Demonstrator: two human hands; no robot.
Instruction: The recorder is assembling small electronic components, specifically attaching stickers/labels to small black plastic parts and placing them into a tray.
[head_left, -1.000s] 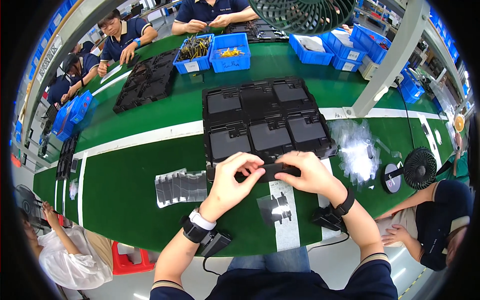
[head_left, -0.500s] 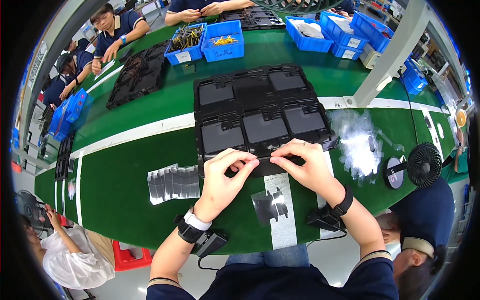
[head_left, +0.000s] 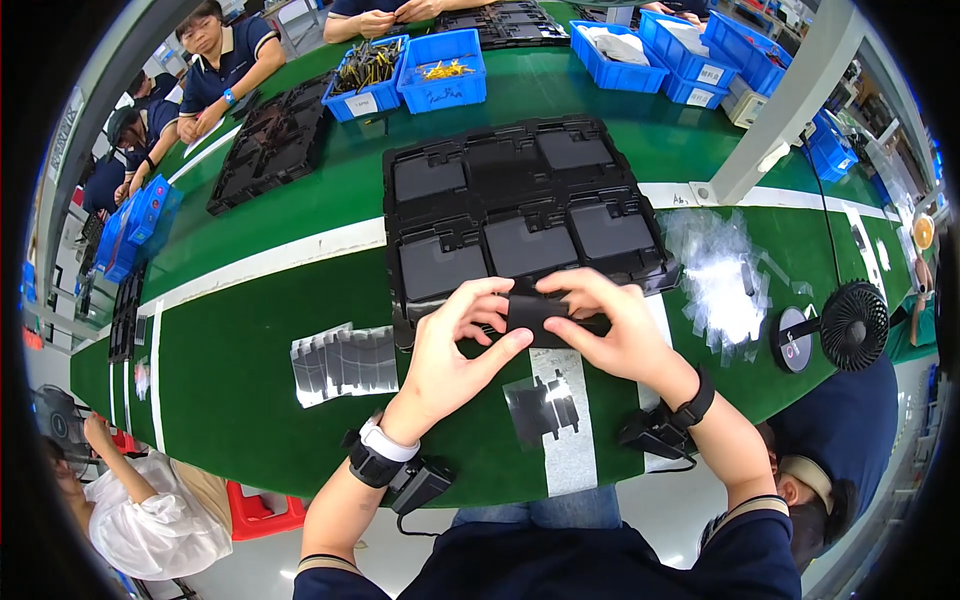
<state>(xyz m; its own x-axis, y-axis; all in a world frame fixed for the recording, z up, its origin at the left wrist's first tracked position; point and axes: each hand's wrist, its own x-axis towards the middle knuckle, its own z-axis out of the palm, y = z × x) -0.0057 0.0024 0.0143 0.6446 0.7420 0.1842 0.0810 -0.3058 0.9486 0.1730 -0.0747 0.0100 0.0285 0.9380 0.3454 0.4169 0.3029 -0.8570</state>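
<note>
Between both hands, over the near edge of a black compartment tray, is a small flat black rectangular piece. My left hand pinches its left side with thumb and fingertips. Thumb and fingers of my right hand close on its right side. Dark grey flat panels lie in several of the tray's compartments. Closer to me, a clear film with black strips rests partly on a white table stripe. Left of my left hand lies a row of overlapping dark film strips.
A pile of clear film scraps lies to the right, near a small black fan. Blue bins stand beyond the tray. A grey post rises at the right. Another black tray sits at the far left; people sit around the table.
The black piece now shows tilted up between my hands, where before my fingertips met low at the tray's near edge. My fingers have spread around it.
</note>
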